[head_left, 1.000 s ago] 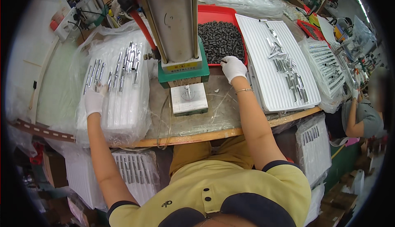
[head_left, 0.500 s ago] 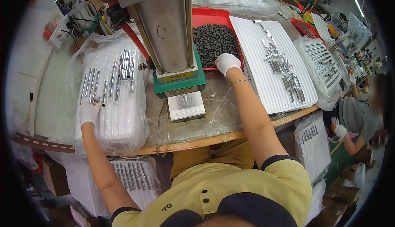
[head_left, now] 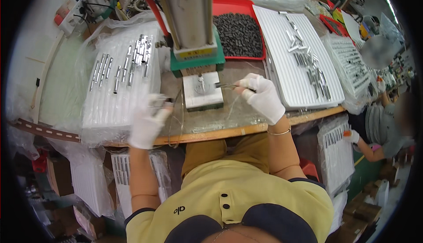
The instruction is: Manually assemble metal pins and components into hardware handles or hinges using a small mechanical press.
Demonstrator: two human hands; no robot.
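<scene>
Both my hands wear white gloves. My right hand point(head_left: 263, 96) pinches a thin metal tool point(head_left: 225, 85) whose tip reaches the small part on the white fixture block point(head_left: 202, 94) under the tall press point(head_left: 188, 18). My left hand point(head_left: 147, 121), blurred, is near the table's front edge beside the white ridged tray point(head_left: 115, 84) of silver metal pins; it seems to hold a small metal piece, but the blur hides it.
A red bin point(head_left: 233, 9) of small black parts stands behind the press. A second white ridged tray point(head_left: 294, 57) with silver pins lies at right, more bagged trays beyond. A person point(head_left: 379, 124) works at far right. Stacked trays sit under the table.
My right hand came back from the red bin to the fixture block. My left hand moved right from the pin tray toward the block. The view tilted closer.
</scene>
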